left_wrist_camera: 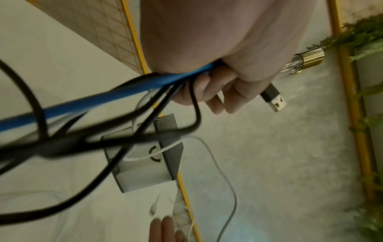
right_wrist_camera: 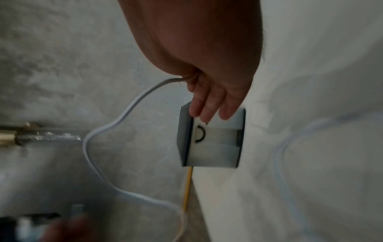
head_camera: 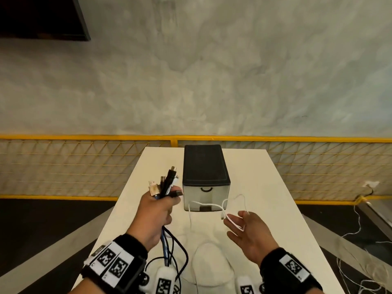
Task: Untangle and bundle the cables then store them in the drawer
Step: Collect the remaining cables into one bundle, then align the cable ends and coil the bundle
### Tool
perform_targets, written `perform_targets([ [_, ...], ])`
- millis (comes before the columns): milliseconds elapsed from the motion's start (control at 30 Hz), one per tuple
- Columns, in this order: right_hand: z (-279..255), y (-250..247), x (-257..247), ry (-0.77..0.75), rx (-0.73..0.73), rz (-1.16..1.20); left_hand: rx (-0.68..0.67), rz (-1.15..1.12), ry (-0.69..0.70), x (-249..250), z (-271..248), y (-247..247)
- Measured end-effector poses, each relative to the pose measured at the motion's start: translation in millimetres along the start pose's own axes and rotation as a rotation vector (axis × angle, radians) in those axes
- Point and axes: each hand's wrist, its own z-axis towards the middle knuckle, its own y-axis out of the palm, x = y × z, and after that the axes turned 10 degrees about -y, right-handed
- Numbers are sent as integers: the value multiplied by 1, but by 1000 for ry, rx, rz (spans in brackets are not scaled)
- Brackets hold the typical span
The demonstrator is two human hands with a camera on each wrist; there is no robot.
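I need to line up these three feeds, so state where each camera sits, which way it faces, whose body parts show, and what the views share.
Head: worn on the head, facing forward and down at the white table; both forearms show, the left hand gripping the bunch of black and blue cables.
Left wrist: along the left hand, cables trailing.
Right wrist: along the right hand, thin white cable at its fingers.
Shared: all three show the small black-topped drawer box.
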Motion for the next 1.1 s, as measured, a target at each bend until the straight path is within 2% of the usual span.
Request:
perform_targets([
  [67,1,-8,4,-73,51,-97,-22,10,24,1,-1,2],
  [133,-4,-6,8,-129,47,-184,-113,93,47,-5,-11,17],
  [267,-19,14,18,-240,-52,-337,-267,347,133,-34,-24,52],
  [367,-30,24,20,-298,-122,-314,-309,464,57,-58,-20,58],
  [433,-33,26,13,-205,-139,-203,-339,459,-35,-67,-22,56],
  [500,-31,22,4,-8,-161,2,-426,519,-88,-73,-25,52],
  [600,-14,9,-11,110,-87,106,-542,645,-157,-77,-31,40],
  [767,11,-5,-33,170,5,266,-447,587,-369,-80,-28,7],
  [900,24,-8,-42,143,52,339,-522,809,-451,-84,-25,-15],
  [1000,28,-12,-43,99,42,243,-442,700,-468,-90,-23,-22],
  [1100,18,-17,-39,52,-31,-65,-327,523,-402,-88,-21,-22],
])
